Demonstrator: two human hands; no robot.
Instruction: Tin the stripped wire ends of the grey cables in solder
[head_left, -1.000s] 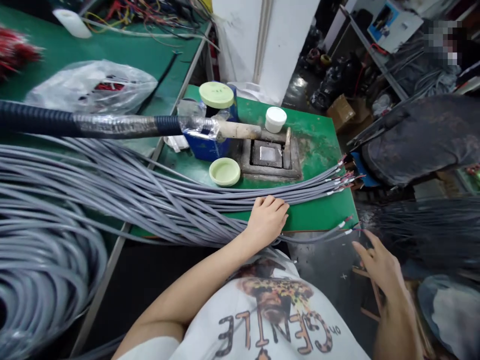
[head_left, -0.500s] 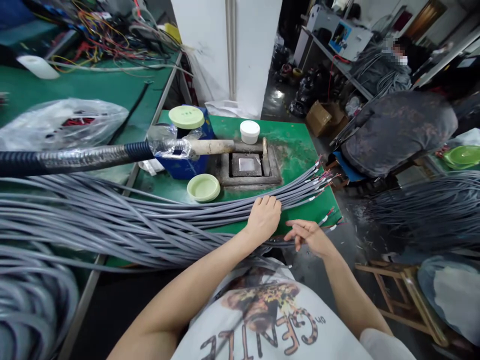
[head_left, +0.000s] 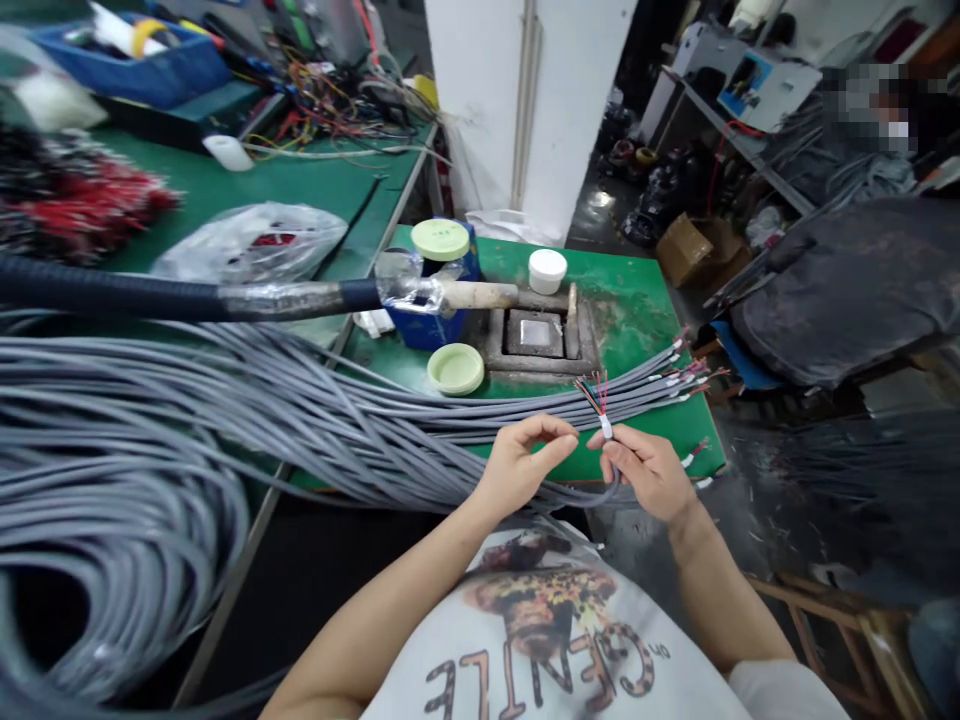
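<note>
One grey cable (head_left: pixel 616 474) is pinched near its end in my right hand (head_left: pixel 651 472). Its tip points up, with a white label or tape (head_left: pixel 606 426) round it and thin coloured wires (head_left: pixel 594 394) fanned out above. My left hand (head_left: pixel 529 458) is just to the left, thumb and fingers apart and curved, with nothing between them. Behind both hands a bundle of grey cables (head_left: pixel 420 408) runs across the green table (head_left: pixel 634 290), its stripped ends (head_left: pixel 686 375) lying at the right edge.
A solder pot (head_left: pixel 535 334) sits in the table, beside a white tub (head_left: pixel 547 270), a pale green lid (head_left: pixel 456 369) and a blue container (head_left: pixel 427 328). A duct hose (head_left: pixel 292 300) reaches over from the left. A person's dark clothing (head_left: pixel 847 285) shows at the right.
My right hand has taken one cable end and raised it upright. My left hand has come off the cable bundle and turned towards it. The view has shifted left.
</note>
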